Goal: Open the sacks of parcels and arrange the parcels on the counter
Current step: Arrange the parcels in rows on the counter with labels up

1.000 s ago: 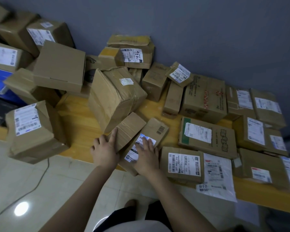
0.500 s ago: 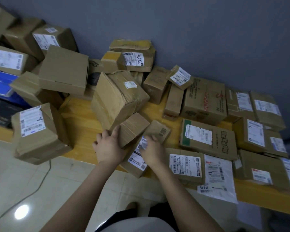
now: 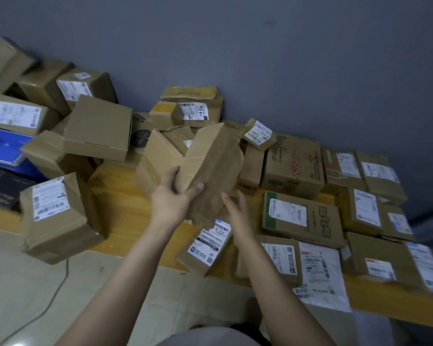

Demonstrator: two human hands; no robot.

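My left hand (image 3: 171,198) grips a plain brown cardboard parcel (image 3: 211,171) by its lower left edge and holds it tilted above the wooden counter (image 3: 120,206). My right hand (image 3: 235,211) is just to the right of the parcel's lower end, fingers relaxed and spread, holding nothing. Under it a long labelled parcel (image 3: 205,245) lies at the counter's front edge. A large taped box (image 3: 160,158) stands behind the lifted parcel.
Several cardboard parcels cover the counter to the right, with a white mailer (image 3: 320,268) hanging over the front edge. A labelled box (image 3: 53,213) overhangs the left front edge. More boxes and a blue case (image 3: 3,146) pile up at left. A cable (image 3: 48,303) runs along the tiled floor.
My left hand has lifted the small brown parcel off the counter and up in front of the big box. My right hand has left the labelled parcel and risen beside it.
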